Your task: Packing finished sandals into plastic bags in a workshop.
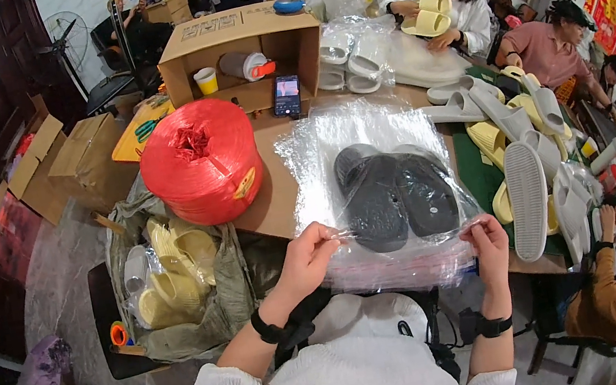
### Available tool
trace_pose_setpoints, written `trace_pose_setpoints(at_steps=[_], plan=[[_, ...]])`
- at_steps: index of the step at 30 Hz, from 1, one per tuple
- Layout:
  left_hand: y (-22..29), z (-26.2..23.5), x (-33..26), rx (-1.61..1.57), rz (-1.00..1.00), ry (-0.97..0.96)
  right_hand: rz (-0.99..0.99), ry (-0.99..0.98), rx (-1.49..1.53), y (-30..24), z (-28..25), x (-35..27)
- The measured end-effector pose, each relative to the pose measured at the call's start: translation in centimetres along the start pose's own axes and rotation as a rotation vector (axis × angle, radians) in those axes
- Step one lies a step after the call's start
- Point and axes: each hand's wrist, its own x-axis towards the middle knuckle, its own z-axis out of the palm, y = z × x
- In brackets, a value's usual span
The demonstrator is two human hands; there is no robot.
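Note:
A pair of black slippers lies inside a clear plastic bag on top of a stack of similar bags on the brown table. My left hand pinches the bag's near edge at its left corner. My right hand pinches the same edge at the right corner. Both hands are at the table's front edge, just in front of the slippers.
A big red spool of twine stands left of the bag. Behind it are an open cardboard box and a phone. White and yellow slippers pile at the right, where several people sit. A sack of yellow slippers sits lower left.

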Motion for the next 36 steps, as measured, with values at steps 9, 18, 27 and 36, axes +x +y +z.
trace_pose_setpoints(at_steps=[9, 18, 27, 36], plan=[[-3.1, 2.7, -2.4, -0.434, -0.168, 0.055, 0.282, 0.161, 0.140, 1.7, 3.1, -2.7], [-0.9, 5.3, -0.1, -0.816, -0.574, 0.284, 0.018, 0.074, 0.021, 4.4, 3.9, -3.9], [1.9, 5.8, -0.4, -0.829, -0.454, -0.099, -0.123, 0.091, -0.045, 1.7, 8.3, -6.5], [4.4, 0.9, -3.1, -0.817, -0.247, 0.172, -0.511, -0.352, -0.612, 0.3, 8.5, -6.3]])
